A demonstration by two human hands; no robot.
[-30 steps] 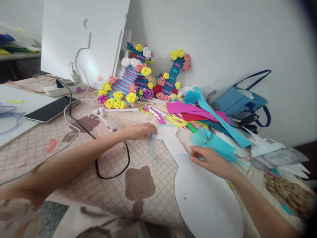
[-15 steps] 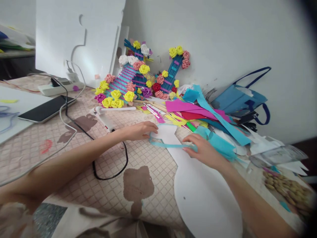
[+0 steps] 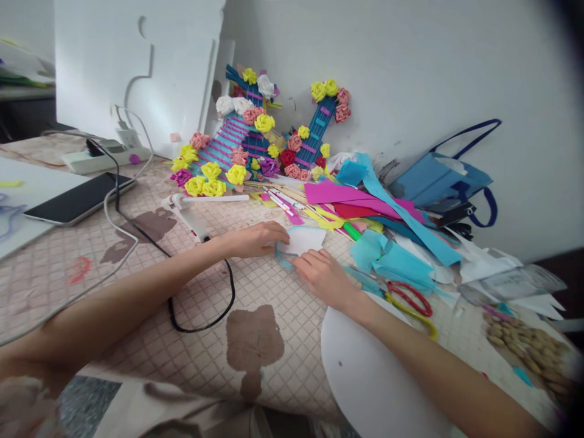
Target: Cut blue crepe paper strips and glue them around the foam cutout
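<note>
A white guitar-shaped cutout (image 3: 374, 359) lies on the table, its narrow end (image 3: 308, 237) away from me. Round that end runs a thin light-blue paper strip (image 3: 283, 261). My left hand (image 3: 262, 239) is closed at the left edge of the narrow end, fingers on the strip. My right hand (image 3: 326, 278) crosses the cutout's neck, and its bent fingers pinch the strip near the same edge. The fingertips are partly hidden. Red and yellow handled scissors (image 3: 410, 301) lie just right of my right wrist.
Left of my hands stands a white glue gun (image 3: 189, 219) with a black cord (image 3: 232, 292). Coloured paper (image 3: 347, 198) is heaped behind. Flower-covered paper guitars (image 3: 230, 146) lean on the wall. A phone (image 3: 77, 198), a blue bag (image 3: 444, 179) and peanuts (image 3: 524, 347) are also here.
My right hand has moved left along the strip, towards my left hand, and now covers the cutout's neck. The scissors have come into sight. My left hand has barely moved.
</note>
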